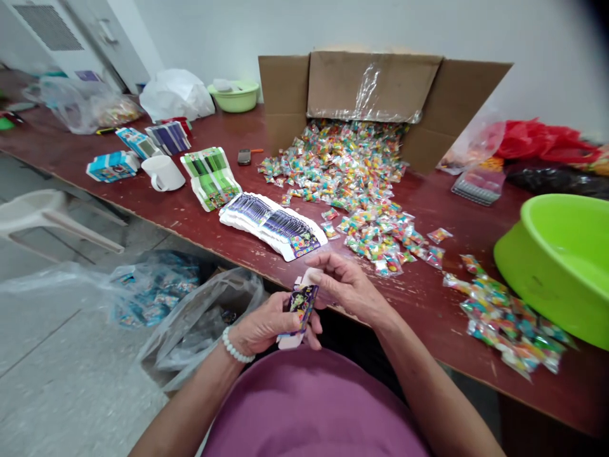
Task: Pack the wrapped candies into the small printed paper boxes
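Observation:
A small purple printed carton [302,304] is held just in front of my body, its white end flaps sticking out at top and bottom. My left hand [269,322], with a beaded bracelet at the wrist, wraps round its sides. At the upper end my right hand [349,285] has thumb and fingers on a white flap. Beyond my hands lies a fanned stack of flat purple cartons [276,222] on the dark red table [209,238]. Wrapped candies [352,165] spill from an open cardboard box [371,86] towards my right hand.
Green flat cartons [212,178], a white mug [163,173] and blue cartons [113,166] stand to the left. A large green basin [556,266] is at the right beside loose candies [509,317]. Plastic bags [204,317] and a white chair [52,216] are below the table's edge.

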Available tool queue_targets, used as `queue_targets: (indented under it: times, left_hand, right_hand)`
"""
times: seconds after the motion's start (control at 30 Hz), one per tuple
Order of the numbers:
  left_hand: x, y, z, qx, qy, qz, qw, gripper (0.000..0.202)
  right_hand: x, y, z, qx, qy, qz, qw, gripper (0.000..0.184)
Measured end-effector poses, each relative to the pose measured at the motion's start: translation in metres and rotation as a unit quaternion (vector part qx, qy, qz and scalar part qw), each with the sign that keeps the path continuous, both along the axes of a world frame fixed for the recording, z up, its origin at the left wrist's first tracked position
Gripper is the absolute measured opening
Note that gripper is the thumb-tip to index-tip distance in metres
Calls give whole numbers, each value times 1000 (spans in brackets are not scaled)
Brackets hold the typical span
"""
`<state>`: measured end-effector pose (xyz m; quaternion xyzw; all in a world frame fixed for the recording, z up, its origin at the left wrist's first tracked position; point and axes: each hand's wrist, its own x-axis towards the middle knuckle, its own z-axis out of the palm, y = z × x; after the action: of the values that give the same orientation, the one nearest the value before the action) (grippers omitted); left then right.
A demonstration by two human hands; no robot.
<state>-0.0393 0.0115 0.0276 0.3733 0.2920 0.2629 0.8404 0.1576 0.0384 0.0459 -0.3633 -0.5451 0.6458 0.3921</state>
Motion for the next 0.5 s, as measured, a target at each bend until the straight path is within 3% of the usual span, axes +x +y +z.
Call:
queue_targets:
  times: [0.13, 0.3, 0.4, 0.5]
  left_hand:
    - [0, -1, 3, -2, 36, 50, 998, 46]
    - [7, 1, -1, 12, 102, 113, 988, 37]
    - [13, 3, -4, 42, 139, 149, 978, 35]
    - [16, 5, -6, 117, 171, 210, 956, 36]
  right_hand:
    - [-3, -3, -7, -12, 46, -2, 999, 39]
    - [-11, -14, -17, -67, 75, 26, 995, 26]
    - [-15, -16, -24, -44, 17, -62, 997, 25]
    - [-15, -13, -28, 18, -65, -154, 986, 25]
